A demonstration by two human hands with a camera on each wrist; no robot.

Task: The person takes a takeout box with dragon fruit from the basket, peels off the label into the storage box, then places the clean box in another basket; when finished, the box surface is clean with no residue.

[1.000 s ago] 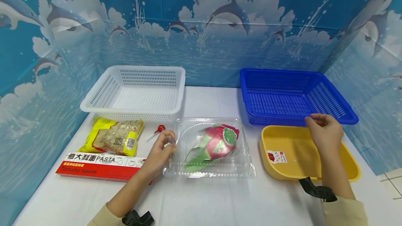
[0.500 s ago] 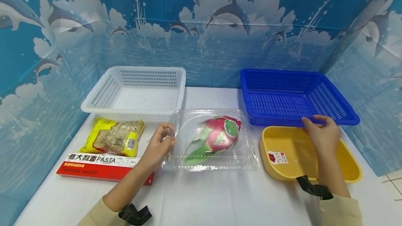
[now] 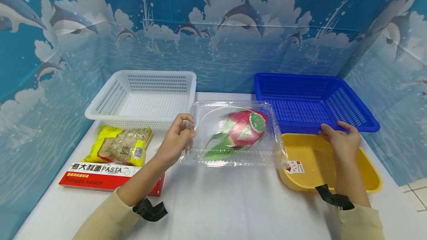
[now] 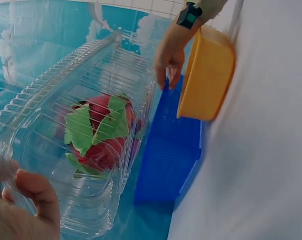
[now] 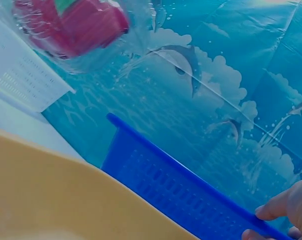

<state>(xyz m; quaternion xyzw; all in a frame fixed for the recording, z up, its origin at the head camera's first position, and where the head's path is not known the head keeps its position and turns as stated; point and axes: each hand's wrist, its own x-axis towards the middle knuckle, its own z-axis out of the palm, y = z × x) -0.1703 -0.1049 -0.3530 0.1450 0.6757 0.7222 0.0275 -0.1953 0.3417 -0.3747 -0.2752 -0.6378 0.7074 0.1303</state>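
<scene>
My left hand (image 3: 175, 142) pinches the left edge of a clear plastic clamshell box (image 3: 230, 164), holding it raised above the table. Inside lies a pink and green dragon fruit (image 3: 243, 129) with a round green sticker. The box's right end overlaps the yellow bin and the blue basket in the head view. My right hand (image 3: 345, 145) grips the front rim of the blue basket (image 3: 310, 103) with thumb and fingers. In the right wrist view the thumb lies at the basket rim (image 5: 191, 175); part of that hand is cut off.
A yellow bin (image 3: 310, 155) with a small label stands under my right forearm. A white basket (image 3: 150, 103) stands at the back left. Before it lie a yellow food bag (image 3: 121, 145) and a red-and-white pasta box (image 3: 90, 182). A lollipop's stick shows faintly by my left hand.
My left hand has lifted the clamshell box with the dragon fruit and carried it up and to the right. My right hand has lowered onto the blue basket's front rim.
</scene>
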